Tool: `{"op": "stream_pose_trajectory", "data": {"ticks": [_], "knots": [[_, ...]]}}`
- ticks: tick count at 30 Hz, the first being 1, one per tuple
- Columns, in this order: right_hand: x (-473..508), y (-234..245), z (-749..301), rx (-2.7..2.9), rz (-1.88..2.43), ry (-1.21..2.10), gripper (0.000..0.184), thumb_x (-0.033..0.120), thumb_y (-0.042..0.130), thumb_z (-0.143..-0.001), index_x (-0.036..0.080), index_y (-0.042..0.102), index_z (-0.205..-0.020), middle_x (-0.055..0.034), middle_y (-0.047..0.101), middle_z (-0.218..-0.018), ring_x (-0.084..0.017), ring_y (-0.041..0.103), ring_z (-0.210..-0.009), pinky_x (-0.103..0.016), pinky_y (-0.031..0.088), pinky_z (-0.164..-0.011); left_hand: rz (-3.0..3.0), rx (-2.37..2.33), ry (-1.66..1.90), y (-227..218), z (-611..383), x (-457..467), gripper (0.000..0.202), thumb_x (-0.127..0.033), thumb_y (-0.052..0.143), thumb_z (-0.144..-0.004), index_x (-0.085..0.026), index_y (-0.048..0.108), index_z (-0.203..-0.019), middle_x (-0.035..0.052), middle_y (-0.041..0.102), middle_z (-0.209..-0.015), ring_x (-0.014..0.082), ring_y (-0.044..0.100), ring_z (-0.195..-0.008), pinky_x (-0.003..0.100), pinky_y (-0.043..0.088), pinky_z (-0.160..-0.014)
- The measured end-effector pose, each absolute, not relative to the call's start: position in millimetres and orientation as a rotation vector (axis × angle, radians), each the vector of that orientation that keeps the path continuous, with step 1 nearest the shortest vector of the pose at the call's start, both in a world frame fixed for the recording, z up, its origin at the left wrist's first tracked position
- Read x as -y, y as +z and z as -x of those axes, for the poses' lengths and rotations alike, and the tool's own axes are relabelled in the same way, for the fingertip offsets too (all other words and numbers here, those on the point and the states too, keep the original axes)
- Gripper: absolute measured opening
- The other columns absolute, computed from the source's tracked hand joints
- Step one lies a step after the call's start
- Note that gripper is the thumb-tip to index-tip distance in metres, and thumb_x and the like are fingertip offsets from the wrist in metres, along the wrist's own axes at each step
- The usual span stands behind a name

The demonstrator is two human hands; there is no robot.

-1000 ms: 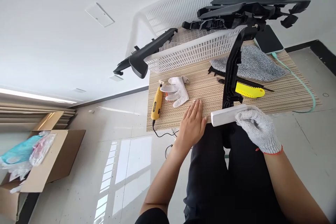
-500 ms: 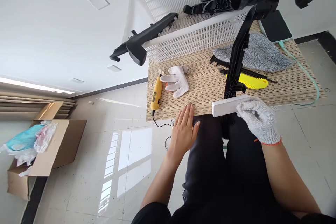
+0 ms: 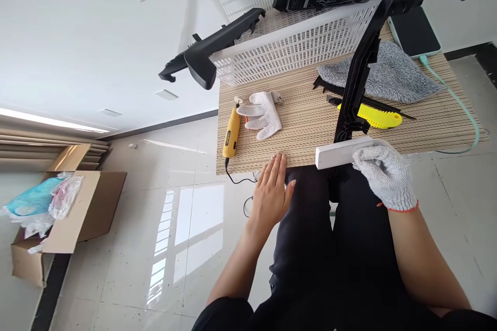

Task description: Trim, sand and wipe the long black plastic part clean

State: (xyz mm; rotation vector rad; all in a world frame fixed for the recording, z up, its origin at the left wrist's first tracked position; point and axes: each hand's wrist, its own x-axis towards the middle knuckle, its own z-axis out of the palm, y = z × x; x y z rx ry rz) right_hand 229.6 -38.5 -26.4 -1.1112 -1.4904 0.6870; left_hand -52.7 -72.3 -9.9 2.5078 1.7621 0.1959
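Note:
My left hand (image 3: 272, 189) is bare, fingers stretched flat and together, at the near edge of the striped wooden table (image 3: 306, 124); it holds nothing. My right hand (image 3: 384, 173) wears a white knit glove and grips one end of a white bar (image 3: 336, 152). A long black plastic part (image 3: 355, 88) stands upright from my lap and leans against the white basket (image 3: 295, 44). A loose white glove (image 3: 262, 114) and a yellow rotary tool (image 3: 232, 137) lie on the table's left side.
A yellow utility knife (image 3: 375, 119), thin black strips and a grey cloth (image 3: 388, 75) lie at the right, with a dark tablet (image 3: 413, 36) and green cable behind. Black plastic parts (image 3: 209, 57) stick out of the basket. An open cardboard box (image 3: 66, 212) stands on the floor at left.
My left hand slid back from the tabletop to its near edge. The view tilted slightly; my right hand kept its grip on the white bar.

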Motion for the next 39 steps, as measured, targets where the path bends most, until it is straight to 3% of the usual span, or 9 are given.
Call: {"op": "stream_pose_trajectory", "data": {"ticks": [17, 25, 31, 34, 37, 39], "knots": [[39, -28, -229, 1.476, 1.112, 0.683, 0.019, 0.01, 0.074, -0.085, 0.026, 0.073, -0.095, -0.0017, 0.073, -0.098, -0.016, 0.07, -0.085, -0.031, 0.064, -0.071, -2.468, -1.753, 0.207, -9, 54, 80, 0.067, -0.039, 0.035, -0.108, -0.016, 0.011, -0.166, 0.0147, 0.034, -0.167, 0.0304, 0.031, -0.156, 0.05, 0.038, -0.124], [40, -34, -232, 1.467, 1.146, 0.681, 0.017, 0.018, 0.074, -0.087, 0.031, 0.074, -0.098, -0.0008, 0.073, -0.102, -0.019, 0.073, -0.086, -0.038, 0.067, -0.07, -2.531, -1.817, 0.201, -14, 54, 85, 0.064, -0.035, 0.04, -0.107, -0.015, 0.019, -0.165, 0.014, 0.041, -0.164, 0.0305, 0.037, -0.153, 0.052, 0.038, -0.123], [40, -32, -230, 1.439, 1.16, 0.691, 0.014, 0.016, 0.075, -0.086, 0.027, 0.075, -0.096, -0.0028, 0.074, -0.102, -0.018, 0.072, -0.083, -0.032, 0.066, -0.069, -2.516, -1.88, 0.153, -14, 59, 94, 0.062, -0.033, 0.042, -0.106, -0.019, 0.025, -0.164, 0.0132, 0.043, -0.162, 0.0296, 0.042, -0.151, 0.056, 0.027, -0.128], [41, -32, -229, 1.419, 1.159, 0.696, 0.013, 0.017, 0.075, -0.086, 0.026, 0.075, -0.095, -0.003, 0.075, -0.1, -0.017, 0.072, -0.082, -0.031, 0.065, -0.07, -2.488, -1.874, 0.173, -17, 66, 103, 0.064, -0.034, 0.044, -0.106, -0.017, 0.025, -0.164, 0.0154, 0.043, -0.162, 0.03, 0.042, -0.151, 0.054, 0.033, -0.125], [40, -31, -228, 1.429, 1.152, 0.698, 0.013, 0.015, 0.074, -0.086, 0.026, 0.075, -0.094, -0.0034, 0.075, -0.099, -0.017, 0.071, -0.081, -0.031, 0.064, -0.07, -2.504, -1.804, 0.366, -22, 72, 113, 0.053, -0.032, 0.05, -0.104, -0.014, 0.045, -0.154, 0.0164, 0.056, -0.152, 0.0289, 0.051, -0.145, 0.047, 0.049, -0.116], [39, -31, -227, 1.446, 1.152, 0.672, 0.014, 0.014, 0.074, -0.086, 0.026, 0.075, -0.094, -0.0036, 0.075, -0.098, -0.017, 0.071, -0.081, -0.03, 0.063, -0.068, -2.496, -1.765, 0.575, -27, 74, 118, 0.03, -0.029, 0.057, -0.102, -0.019, 0.068, -0.128, 0.0095, 0.076, -0.125, 0.0246, 0.07, -0.123, 0.043, 0.054, -0.11]]}}
